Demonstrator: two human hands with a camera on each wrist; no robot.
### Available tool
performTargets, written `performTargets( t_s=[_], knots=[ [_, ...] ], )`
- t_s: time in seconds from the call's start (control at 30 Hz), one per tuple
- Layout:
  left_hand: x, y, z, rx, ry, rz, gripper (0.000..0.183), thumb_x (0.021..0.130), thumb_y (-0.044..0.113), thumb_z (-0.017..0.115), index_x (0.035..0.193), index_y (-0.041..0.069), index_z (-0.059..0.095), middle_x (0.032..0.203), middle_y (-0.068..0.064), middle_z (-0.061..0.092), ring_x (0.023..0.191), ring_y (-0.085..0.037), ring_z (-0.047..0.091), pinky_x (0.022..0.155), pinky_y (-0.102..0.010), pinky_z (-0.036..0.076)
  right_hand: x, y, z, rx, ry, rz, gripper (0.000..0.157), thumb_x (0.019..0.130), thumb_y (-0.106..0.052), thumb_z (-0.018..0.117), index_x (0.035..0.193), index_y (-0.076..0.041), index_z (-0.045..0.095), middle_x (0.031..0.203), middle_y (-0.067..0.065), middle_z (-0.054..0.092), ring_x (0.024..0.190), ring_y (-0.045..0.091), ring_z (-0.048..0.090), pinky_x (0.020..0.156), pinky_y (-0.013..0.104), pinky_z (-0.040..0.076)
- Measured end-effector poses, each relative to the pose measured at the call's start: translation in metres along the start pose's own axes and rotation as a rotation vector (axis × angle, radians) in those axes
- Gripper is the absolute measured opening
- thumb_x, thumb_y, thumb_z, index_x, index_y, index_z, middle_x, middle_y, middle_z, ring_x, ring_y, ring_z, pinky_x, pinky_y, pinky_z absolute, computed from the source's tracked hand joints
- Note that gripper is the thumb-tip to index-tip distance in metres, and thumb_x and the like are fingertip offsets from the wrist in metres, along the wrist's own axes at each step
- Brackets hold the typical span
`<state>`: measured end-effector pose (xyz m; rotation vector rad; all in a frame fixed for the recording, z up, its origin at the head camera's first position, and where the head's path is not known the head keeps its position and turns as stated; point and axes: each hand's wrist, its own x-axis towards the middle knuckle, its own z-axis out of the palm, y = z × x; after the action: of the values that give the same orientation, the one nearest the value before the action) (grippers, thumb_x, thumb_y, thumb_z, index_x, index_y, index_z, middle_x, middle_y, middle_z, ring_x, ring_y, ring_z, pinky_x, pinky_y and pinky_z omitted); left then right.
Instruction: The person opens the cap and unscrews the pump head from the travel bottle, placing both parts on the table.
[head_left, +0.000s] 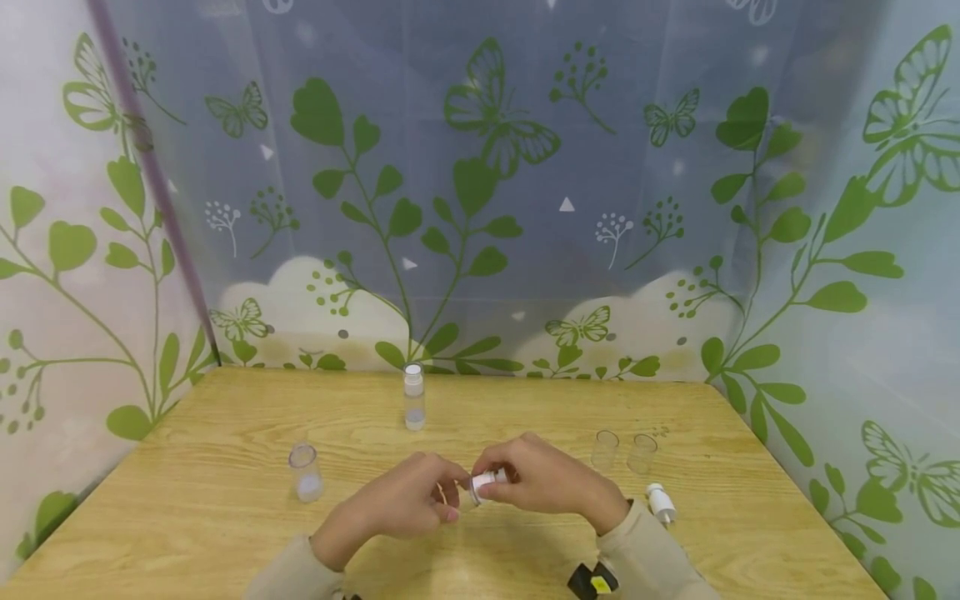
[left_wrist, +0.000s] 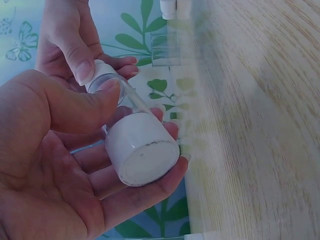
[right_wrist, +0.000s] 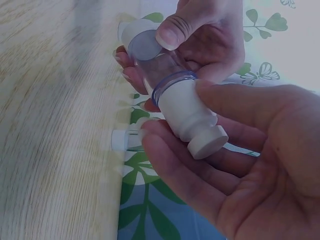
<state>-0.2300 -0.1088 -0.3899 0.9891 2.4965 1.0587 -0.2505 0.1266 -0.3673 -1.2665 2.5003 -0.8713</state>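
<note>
Between my two hands is a small pump bottle (right_wrist: 165, 67) with a clear body, a white base (left_wrist: 142, 150) and a white pump top (right_wrist: 186, 107). My left hand (head_left: 412, 496) holds the body, thumb on the clear wall and fingers under the base. Thumb and fingers of my right hand (head_left: 536, 475) pinch the white top at the other end. A bluish rim shows where top and body meet. From the head camera, the fingers hide most of the body.
An upright bottle with a white top (head_left: 414, 400) stands toward the back. A topless clear bottle (head_left: 306, 479) is at the left. On the right are two clear caps (head_left: 605, 451) and a white pump top (head_left: 661, 502) lying on the wooden table (head_left: 187, 517). Patterned curtains enclose the table.
</note>
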Motion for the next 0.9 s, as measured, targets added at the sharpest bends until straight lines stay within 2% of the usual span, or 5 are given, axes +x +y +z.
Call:
performTargets(
  t_s=[0.13,0.43,0.9],
  knots=[
    [0.0006,0.0010,-0.0011,-0.007,0.002,-0.005,0.034,0.087,-0.008,0.069,0.120,-0.002,0.071,0.089,-0.006,0.075,0.079,-0.009,0.070,0.069,-0.019,0.057,-0.0003,-0.0009,-0.0013,0.003,0.016,0.007,0.014,0.099,-0.015,0.069,0.110,-0.011,0.075,0.100,0.000,0.077,0.079,-0.005,0.062,0.074,0.017,0.055],
    [0.0014,0.0030,-0.0029,-0.007,0.009,-0.018,0.034,0.088,-0.006,0.071,0.122,-0.007,0.068,0.092,-0.007,0.075,0.084,-0.012,0.072,0.073,-0.021,0.059,-0.0001,-0.0026,-0.0041,0.023,0.042,0.009,0.013,0.095,-0.010,0.074,0.107,-0.012,0.076,0.100,0.000,0.076,0.082,-0.003,0.061,0.074,0.018,0.056],
    [-0.0005,0.0027,0.0005,-0.031,0.022,-0.020,0.031,0.087,-0.006,0.072,0.118,-0.007,0.070,0.093,-0.008,0.074,0.084,-0.010,0.069,0.075,-0.021,0.059,0.0000,-0.0026,-0.0005,0.052,0.058,0.026,0.018,0.089,-0.005,0.078,0.105,-0.013,0.074,0.098,-0.002,0.076,0.083,-0.001,0.061,0.073,0.019,0.054]
  ],
)
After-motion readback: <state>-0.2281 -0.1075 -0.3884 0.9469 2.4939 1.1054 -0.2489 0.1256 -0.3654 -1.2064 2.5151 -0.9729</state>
